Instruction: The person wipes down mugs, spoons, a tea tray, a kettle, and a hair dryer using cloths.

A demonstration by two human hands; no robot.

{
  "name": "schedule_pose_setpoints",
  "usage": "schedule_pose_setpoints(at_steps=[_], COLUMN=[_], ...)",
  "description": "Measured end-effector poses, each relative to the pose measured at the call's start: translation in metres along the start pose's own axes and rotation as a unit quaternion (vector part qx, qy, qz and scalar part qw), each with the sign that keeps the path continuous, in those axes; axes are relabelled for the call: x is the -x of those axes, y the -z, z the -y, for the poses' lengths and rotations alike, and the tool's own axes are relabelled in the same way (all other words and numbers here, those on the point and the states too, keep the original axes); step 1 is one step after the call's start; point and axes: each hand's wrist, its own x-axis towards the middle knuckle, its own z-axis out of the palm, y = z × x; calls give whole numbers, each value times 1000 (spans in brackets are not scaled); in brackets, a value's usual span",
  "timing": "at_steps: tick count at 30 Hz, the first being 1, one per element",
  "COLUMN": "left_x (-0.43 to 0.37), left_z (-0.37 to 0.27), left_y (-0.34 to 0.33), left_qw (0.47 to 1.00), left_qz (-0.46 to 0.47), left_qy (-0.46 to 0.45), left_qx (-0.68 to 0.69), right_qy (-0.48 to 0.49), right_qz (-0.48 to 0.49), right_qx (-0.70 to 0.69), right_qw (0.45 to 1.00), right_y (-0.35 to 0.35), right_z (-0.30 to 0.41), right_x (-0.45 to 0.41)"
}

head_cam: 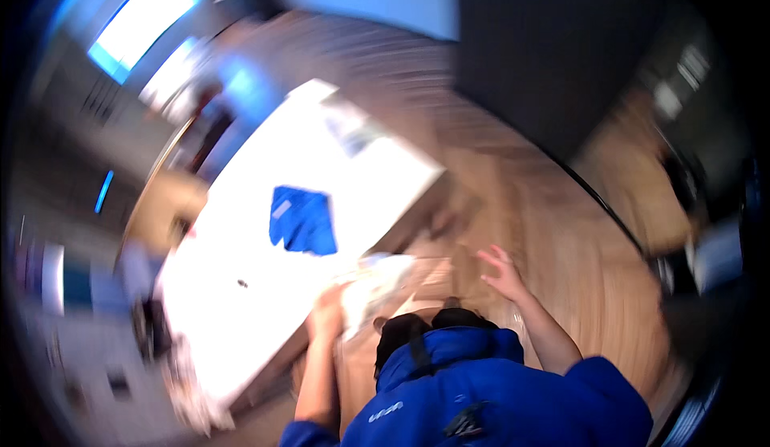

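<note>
My left hand (326,313) is at the near edge of a white table (258,332), closed on a pale crumpled bag or sheet (378,283). That pale thing hangs out past the table edge, and blur hides what it is made of. With fingers spread, my right hand (503,275) is over the wooden floor, holding nothing. A blue folded cloth (304,221) with a small light patch lies flat on the table, beyond my left hand. A small dark object (242,283) sits on the tabletop to the left of that hand.
Near the table's far end lies a blurred grey-and-white item (354,128). A large dark panel (541,56) stands at the upper right, edging the wooden floor (583,272). Light-coloured fabric (195,393) hangs at the table's lower left corner. A tan surface (168,206) adjoins the left side.
</note>
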Motion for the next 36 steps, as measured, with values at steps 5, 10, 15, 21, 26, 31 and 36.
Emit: schedule_pose_setpoints(at_steps=[5,10,15,21,26,31,36], left_x=[79,152,251,317,283,270,306], left_z=[-45,-3,101,223,294,327,335], left_y=[15,83,177,278,346,393,451], left_qw=[926,928,883,823,823,793,758], left_qz=[-17,-48,-290,-466,-505,-531,-580], left_qy=[-2,47,155,269,249,287,281], left_qx=[378,367,334,183,74,80,101], right_qy=[226,191,183,150,84,149,105], right_qz=[316,388,67,-162,-32,-107,-207], right_qx=[-345,-248,-335,81,212,262,188], right_qw=[855,867,922,972,973,947,954], right_y=[-64,-139,-93,-111,-173,-207,-160], right_z=[178,257,316,302,239,226,254], right_x=[-9,20,-63,-175,-224,-217,-242])
